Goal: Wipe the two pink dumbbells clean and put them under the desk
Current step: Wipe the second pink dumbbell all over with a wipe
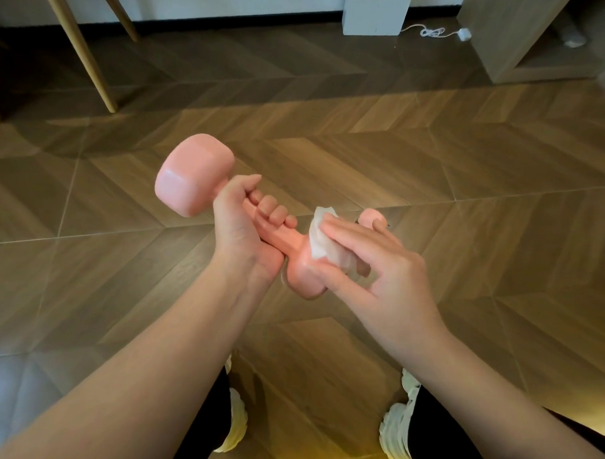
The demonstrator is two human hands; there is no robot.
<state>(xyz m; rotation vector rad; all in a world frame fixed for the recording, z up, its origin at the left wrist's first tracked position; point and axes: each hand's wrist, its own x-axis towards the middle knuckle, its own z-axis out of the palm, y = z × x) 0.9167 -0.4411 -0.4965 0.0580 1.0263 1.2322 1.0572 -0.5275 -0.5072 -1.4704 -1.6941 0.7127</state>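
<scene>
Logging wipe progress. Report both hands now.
Left hand: grips the dumbbell handle.
Right hand: pinches the wipe round the dumbbell's near head.

Leaving the wood floor (434, 158) open through the middle. Narrowing the far left corner with two slanting desk legs (77, 46). Blocking the far edge with a white post (374, 12), a coiled cable (431, 31) beside it, a wooden cabinet (506, 37) rightward.
</scene>
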